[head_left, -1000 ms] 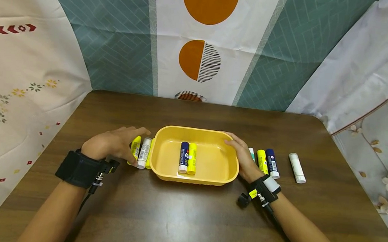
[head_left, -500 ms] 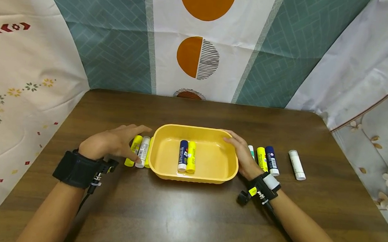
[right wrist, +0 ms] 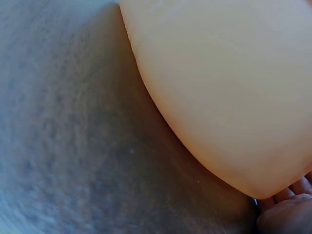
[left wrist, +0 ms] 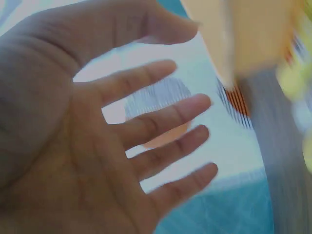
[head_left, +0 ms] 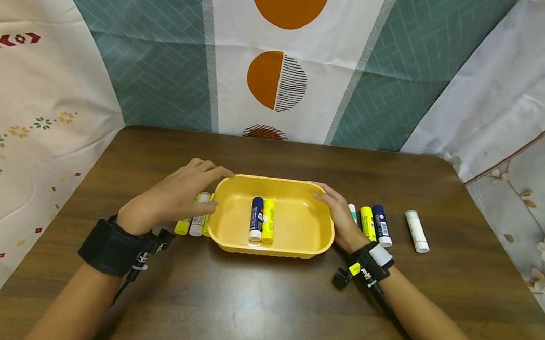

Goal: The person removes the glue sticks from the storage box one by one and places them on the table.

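Observation:
In the head view a yellow plastic tub (head_left: 297, 228) sits mid-table. Inside it lie a dark blue glue stick (head_left: 256, 218) and a yellow glue stick (head_left: 268, 220), side by side. My right hand (head_left: 342, 218) grips the tub's right end, thumb over the rim and fingers outside. My left hand (head_left: 177, 198) hovers at the left end with fingers spread, its fingertips right at the rim and nothing held. Partly hidden beneath it are a yellow glue stick (head_left: 182, 227), a white glue stick (head_left: 196, 225) and another yellow one. The left wrist view shows the open palm (left wrist: 97, 146).
Right of the tub lie a yellow glue stick (head_left: 367, 222), a dark blue-capped one (head_left: 382, 225) and a partly hidden one with a teal label (head_left: 353, 214). Farther right is a white glue stick (head_left: 416, 231). Patterned cloths hang behind the brown table (head_left: 245, 303).
My left hand has let go of the leftmost yellow glue stick, which now lies beside the white one, then risen and moved right to the tub's left rim. My right hand stays on the tub.

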`<act>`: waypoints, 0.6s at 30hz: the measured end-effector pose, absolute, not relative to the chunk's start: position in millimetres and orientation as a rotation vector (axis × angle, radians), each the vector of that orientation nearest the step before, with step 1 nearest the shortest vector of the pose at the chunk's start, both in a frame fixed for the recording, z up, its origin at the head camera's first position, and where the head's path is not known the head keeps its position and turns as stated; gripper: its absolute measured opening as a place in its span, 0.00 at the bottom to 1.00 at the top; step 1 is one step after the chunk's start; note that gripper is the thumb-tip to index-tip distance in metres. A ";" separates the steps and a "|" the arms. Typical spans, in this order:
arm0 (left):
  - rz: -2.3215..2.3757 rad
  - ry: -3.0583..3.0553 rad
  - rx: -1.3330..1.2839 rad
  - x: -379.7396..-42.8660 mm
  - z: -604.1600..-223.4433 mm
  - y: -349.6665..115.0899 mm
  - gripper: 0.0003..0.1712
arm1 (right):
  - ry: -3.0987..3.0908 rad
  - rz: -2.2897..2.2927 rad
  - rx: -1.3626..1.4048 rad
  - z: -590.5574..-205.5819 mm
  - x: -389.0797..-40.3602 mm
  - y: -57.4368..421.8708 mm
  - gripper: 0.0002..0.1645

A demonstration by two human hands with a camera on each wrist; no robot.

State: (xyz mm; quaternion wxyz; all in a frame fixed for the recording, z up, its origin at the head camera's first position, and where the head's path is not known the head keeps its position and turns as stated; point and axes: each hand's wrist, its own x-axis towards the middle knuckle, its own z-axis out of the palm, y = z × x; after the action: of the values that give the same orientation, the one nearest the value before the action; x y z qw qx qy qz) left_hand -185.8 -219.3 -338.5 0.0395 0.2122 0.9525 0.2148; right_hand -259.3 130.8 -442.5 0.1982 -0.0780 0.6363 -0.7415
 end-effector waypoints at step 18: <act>0.547 2.788 0.855 -195.8 -379.2 -158.6 0.54 | 1.775 -2.083 -0.201 -443.3 -261.4 128.9 0.23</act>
State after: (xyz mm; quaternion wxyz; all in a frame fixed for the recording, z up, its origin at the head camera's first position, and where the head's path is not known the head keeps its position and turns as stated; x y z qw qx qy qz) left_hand -195.8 -158.6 -379.2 0.0869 0.2872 0.9361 0.1838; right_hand -261.4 128.9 -443.3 0.1973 -0.0718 0.6341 -0.7442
